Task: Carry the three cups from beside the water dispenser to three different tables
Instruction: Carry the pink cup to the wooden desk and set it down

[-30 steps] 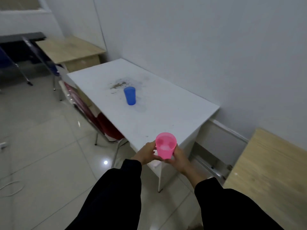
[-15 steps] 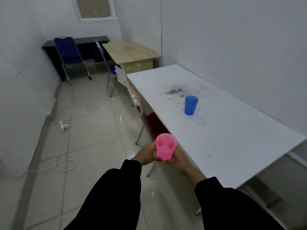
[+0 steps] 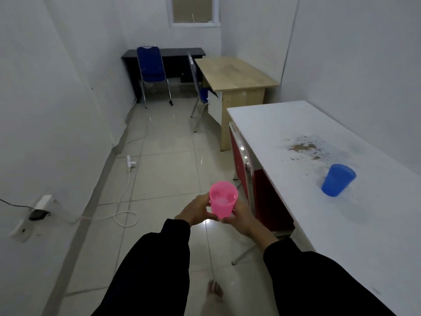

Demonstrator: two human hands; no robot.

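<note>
A pink cup (image 3: 222,202) with a little water in it is held upright over the floor, in front of my chest. My left hand (image 3: 195,210) grips its left side and my right hand (image 3: 243,217) its right side. A blue cup (image 3: 337,183) stands on the white table (image 3: 296,124) at my right, beside a brown stain. Further on, a wooden table (image 3: 234,73) sits against the right wall. A black table (image 3: 175,53) stands along the back wall. Neither of those two tables has a cup on it.
A red chair (image 3: 245,169) is tucked under the white table. A blue chair (image 3: 151,70) stands at the black table, another (image 3: 200,92) by the wooden one. A white power strip (image 3: 129,161) and looped cord (image 3: 125,215) lie on the tiled floor at left.
My view has swung left from the white table toward the far end of the room. The pink cup stays in both hands; the blue cup now lies off to my right.
</note>
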